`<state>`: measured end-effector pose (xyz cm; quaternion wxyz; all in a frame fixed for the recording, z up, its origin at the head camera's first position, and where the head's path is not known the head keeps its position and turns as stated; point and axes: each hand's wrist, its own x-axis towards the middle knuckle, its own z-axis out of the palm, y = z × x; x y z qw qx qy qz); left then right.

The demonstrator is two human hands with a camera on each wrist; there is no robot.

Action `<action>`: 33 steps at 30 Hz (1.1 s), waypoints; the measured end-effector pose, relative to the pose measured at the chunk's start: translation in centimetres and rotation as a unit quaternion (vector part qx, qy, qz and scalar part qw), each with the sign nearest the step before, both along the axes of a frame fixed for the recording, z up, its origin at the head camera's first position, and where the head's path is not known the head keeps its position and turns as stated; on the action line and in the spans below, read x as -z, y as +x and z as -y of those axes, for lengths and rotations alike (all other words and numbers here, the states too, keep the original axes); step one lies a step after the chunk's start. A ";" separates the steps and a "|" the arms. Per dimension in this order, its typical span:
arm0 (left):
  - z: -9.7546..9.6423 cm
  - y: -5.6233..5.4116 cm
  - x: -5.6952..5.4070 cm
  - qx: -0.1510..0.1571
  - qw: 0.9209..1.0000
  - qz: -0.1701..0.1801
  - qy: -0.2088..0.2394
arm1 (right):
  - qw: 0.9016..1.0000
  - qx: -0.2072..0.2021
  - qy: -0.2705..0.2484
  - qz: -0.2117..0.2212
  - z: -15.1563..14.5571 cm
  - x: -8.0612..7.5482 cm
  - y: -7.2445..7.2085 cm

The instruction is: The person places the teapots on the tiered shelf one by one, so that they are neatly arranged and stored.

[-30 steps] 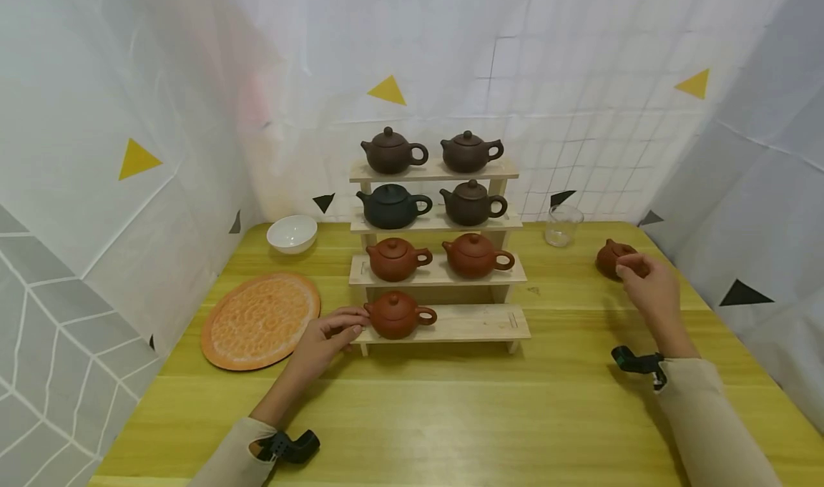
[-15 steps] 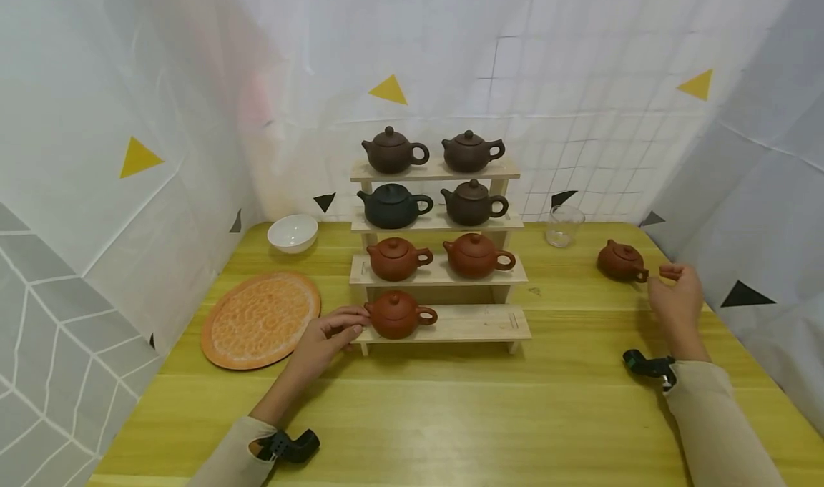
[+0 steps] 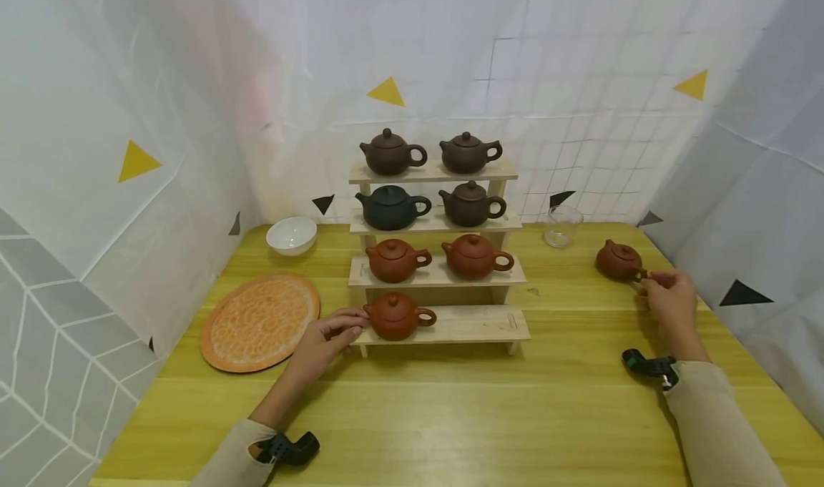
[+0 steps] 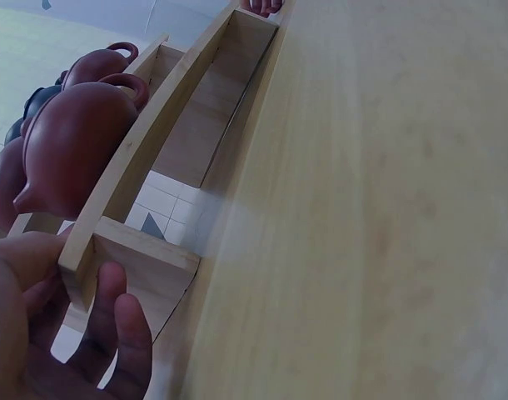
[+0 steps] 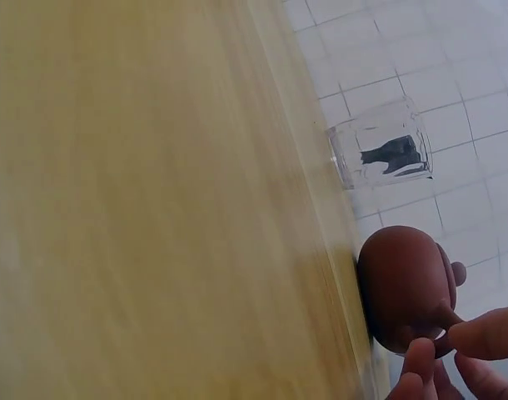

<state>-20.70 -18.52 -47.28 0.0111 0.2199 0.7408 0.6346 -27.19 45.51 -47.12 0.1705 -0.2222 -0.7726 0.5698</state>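
Note:
At the right of the table, a reddish-brown teapot (image 3: 619,260) stands upright. My right hand (image 3: 672,302) pinches its handle between thumb and fingers, seen closer in the right wrist view, where the teapot (image 5: 405,283) rests on the tabletop. My left hand (image 3: 324,340) grips the left end of the lowest step of a tiered wooden stand (image 3: 476,322). In the left wrist view its thumb lies over the board and the fingers curl below. Close to those fingers sits a red-brown teapot (image 3: 394,317) on that step.
Higher steps bear several teapots, among them a dark green one (image 3: 390,207) and a brown one (image 3: 468,204). A clear glass (image 3: 563,227) stands behind right. At left are a white bowl (image 3: 292,236) and a round orange mat (image 3: 260,322). Fabric walls enclose the table.
My right hand moved from above the right teapot round to its handle side, then in to pinch the handle. The left hand has stayed on the stand.

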 end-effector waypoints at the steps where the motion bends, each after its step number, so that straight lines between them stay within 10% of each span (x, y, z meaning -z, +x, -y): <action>1: 0.0 0.0 0.0 0.001 1.000 0.001 0.001 | 1.000 -0.004 -0.008 -0.002 0.0 0.0 0.0; 12: 0.0 0.0 0.1 0.002 1.000 -0.001 0.005 | 0.995 -0.032 -0.092 -0.021 -0.1 -0.1 0.1; 20: -0.1 0.1 -0.1 -0.002 1.000 0.005 0.000 | 0.998 -0.025 0.002 0.065 -0.2 -0.5 -0.3; 33: 0.0 0.0 0.2 0.001 1.000 -0.002 -0.003 | 0.981 -0.107 -0.162 0.020 0.0 -0.8 -0.6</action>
